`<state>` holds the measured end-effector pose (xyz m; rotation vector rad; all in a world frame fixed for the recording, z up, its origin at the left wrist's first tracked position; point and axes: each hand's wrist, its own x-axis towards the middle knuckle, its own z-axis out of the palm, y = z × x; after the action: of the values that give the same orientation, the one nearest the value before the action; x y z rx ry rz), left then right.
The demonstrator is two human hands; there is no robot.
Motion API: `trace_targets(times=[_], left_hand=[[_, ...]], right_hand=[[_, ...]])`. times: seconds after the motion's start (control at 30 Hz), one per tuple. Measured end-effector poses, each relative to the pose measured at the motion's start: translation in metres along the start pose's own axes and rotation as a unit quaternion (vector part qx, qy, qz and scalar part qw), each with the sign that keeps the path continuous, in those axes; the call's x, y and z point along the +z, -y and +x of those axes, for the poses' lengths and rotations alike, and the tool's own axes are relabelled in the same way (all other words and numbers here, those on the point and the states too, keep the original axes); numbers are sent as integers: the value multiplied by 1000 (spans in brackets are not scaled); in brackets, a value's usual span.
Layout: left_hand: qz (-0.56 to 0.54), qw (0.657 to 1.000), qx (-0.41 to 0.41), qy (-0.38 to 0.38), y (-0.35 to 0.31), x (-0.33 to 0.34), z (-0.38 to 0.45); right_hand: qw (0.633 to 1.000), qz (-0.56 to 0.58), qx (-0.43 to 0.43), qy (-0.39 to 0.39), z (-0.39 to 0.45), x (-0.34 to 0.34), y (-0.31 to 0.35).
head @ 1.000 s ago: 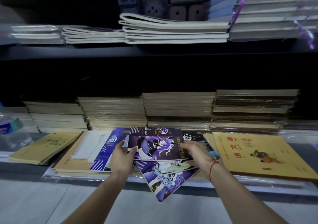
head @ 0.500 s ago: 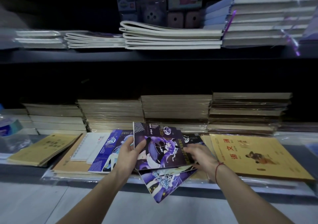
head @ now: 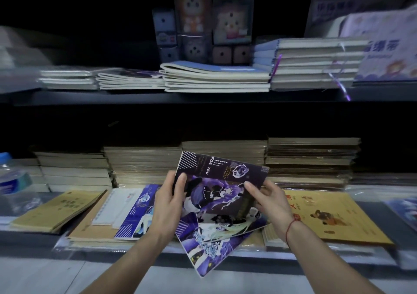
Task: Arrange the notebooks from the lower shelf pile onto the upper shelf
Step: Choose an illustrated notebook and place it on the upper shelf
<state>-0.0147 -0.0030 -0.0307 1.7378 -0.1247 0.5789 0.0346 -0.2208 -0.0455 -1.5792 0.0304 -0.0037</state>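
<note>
A dark purple notebook (head: 216, 187) with an anime figure is lifted and tilted above the lower shelf pile. My left hand (head: 168, 203) grips its left edge, thumb on the cover. My right hand (head: 268, 200) holds its right edge, fingers curled round it. Under it a second purple notebook (head: 209, 244) hangs over the lower shelf's front edge, and a blue one (head: 138, 212) lies to the left. On the upper shelf (head: 135, 97) lie low stacks of notebooks (head: 216, 79), with a thin purple-covered stack (head: 130, 80) left of centre.
Tall brown notebook stacks (head: 311, 160) fill the back of the lower shelf. Yellow exercise books lie at the right (head: 327, 214) and at the left (head: 56, 210). A water bottle (head: 13, 183) stands far left. Boxed toys (head: 191, 18) stand behind the upper stacks.
Both hands have raised the dark purple notebook off the pile and tilted it upward. The view has tipped up, so more of the upper shelf shows.
</note>
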Motion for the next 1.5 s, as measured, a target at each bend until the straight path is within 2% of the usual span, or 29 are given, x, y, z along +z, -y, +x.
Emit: trace_targets(times=[0.17, 0.23, 0.3, 0.37, 0.43, 0.5, 0.6, 0.67, 0.8, 0.87, 0.97, 1.1, 1.27, 1.5], left_hand=[[29, 998, -5, -57, 3, -2, 6], [38, 998, -10, -56, 2, -2, 6], [137, 987, 27, -76, 1, -3, 8], [251, 962, 73, -82, 4, -3, 9], [296, 950, 86, -54, 3, -1, 7], [278, 958, 74, -19, 4, -1, 5], [152, 986, 63, -9, 0, -2, 3], [151, 980, 117, -50, -6, -1, 3], [128, 966, 182, -132, -27, 3, 7], [99, 964, 187, -164, -39, 7, 11], [47, 963, 191, -187, -59, 12, 18], [-4, 967, 179, -183, -82, 18, 23], [-10, 974, 159, -161, -93, 22, 23], [-84, 975, 89, -185, -104, 23, 26]], right_hand=[[990, 47, -128, -42, -3, -1, 33], [981, 23, -188, -36, -5, 2, 49], [972, -12, -236, -12, -8, 5, 63], [962, -62, -265, 8, -11, 9, 70], [955, -95, -280, 24, -13, 12, 73], [951, -112, -287, 32, -14, 15, 76], [936, -130, -325, 25, -18, 17, 87], [902, -148, -405, -4, -25, 22, 102], [792, -181, -575, -93, -42, 36, 140], [769, -148, -607, -140, -46, 40, 154], [776, -81, -595, -191, -46, 40, 165], [833, -27, -517, -195, -43, 37, 164], [901, 63, -394, -170, -35, 29, 157], [899, 115, -374, -194, -31, 26, 152]])
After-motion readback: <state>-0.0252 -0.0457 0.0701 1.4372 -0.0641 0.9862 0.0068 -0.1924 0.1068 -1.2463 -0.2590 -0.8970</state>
